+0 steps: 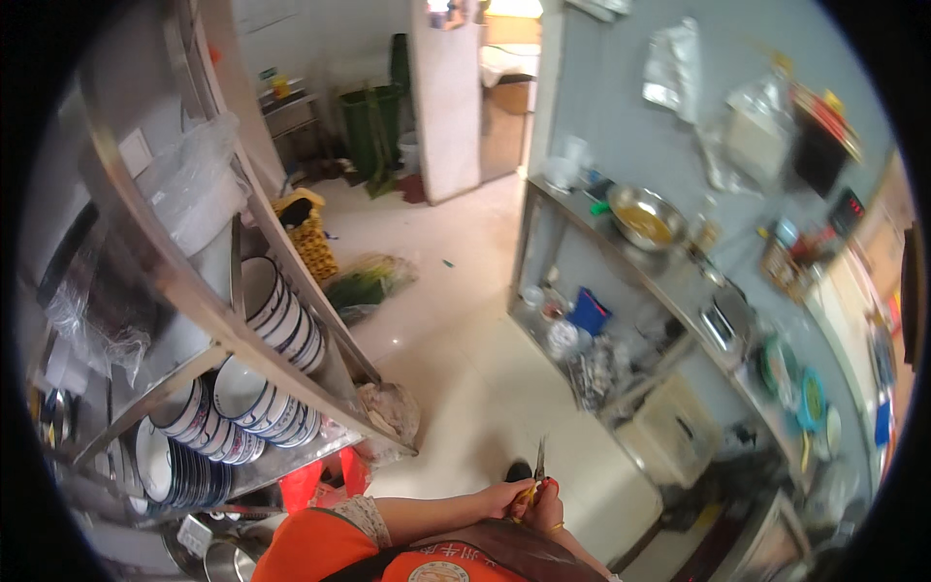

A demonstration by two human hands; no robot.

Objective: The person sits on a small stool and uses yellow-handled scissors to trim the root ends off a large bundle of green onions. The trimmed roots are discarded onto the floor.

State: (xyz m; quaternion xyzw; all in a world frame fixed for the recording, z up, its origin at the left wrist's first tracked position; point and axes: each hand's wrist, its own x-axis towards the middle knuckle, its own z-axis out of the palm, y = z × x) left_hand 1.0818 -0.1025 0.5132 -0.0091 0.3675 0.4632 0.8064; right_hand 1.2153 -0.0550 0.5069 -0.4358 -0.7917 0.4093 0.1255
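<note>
In front of my apron, my left hand [503,499] and my right hand [544,508] meet. A narrow pointed bladed tool [540,463], apparently scissors, sticks up from my right hand's grip, its tip facing away from me. Red shows at its base beside my fingers. Between the hands is a small yellow piece [525,496], and my left fingers close on it; whether it belongs to the tool is unclear. A dark shoe [518,471] shows on the floor just beyond.
A metal rack [291,389] with stacked bowls [265,400] stands at left. Along the right runs a metal counter [654,265] bearing a steel basin [646,218]. Leafy greens [371,284] in plastic lie on the floor. A green bin [369,127] stands by the far doorway.
</note>
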